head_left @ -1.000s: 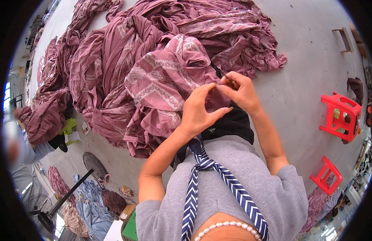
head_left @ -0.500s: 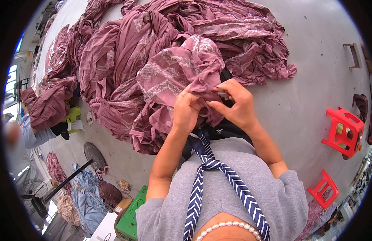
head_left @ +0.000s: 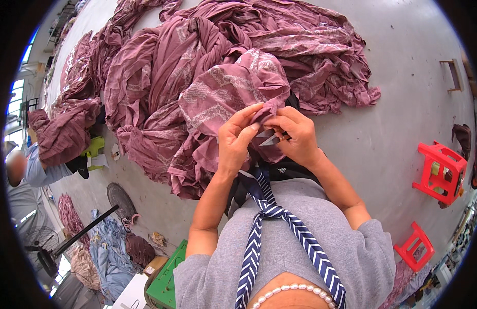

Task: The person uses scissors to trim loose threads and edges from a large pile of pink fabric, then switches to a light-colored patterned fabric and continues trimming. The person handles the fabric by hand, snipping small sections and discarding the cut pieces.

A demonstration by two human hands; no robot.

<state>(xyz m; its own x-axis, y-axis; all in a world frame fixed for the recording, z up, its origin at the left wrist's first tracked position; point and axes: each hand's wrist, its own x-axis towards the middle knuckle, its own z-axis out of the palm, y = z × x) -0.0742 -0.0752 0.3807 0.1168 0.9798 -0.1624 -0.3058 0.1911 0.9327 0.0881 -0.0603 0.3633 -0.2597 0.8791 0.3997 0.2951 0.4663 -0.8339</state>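
Observation:
A large heap of mauve cloth [head_left: 218, 98] with pale patterned bands spreads before me, and its near part lies over my lap. My left hand [head_left: 237, 138] is closed, its thumb and fingers pinching a gathered edge of this cloth. Close beside it, my right hand [head_left: 296, 135] is closed around small metal thread snips [head_left: 270, 140]. Their pointed blades stick out from under the fingers toward my left hand; the handle is hidden in the palm. The right fingertips also meet the lifted cloth edge, just above the blades.
Two red plastic stools [head_left: 443, 172] stand on the grey floor at right. Another person [head_left: 45, 167] handles mauve cloth at far left. At lower left are a fan [head_left: 43, 252], blue cloth [head_left: 109, 252] and a green metal box [head_left: 166, 280].
My right hand has shifted slightly left and down and turned, so the snips' blades now show. The left hand's fingers have moved up to pinch the cloth edge beside it.

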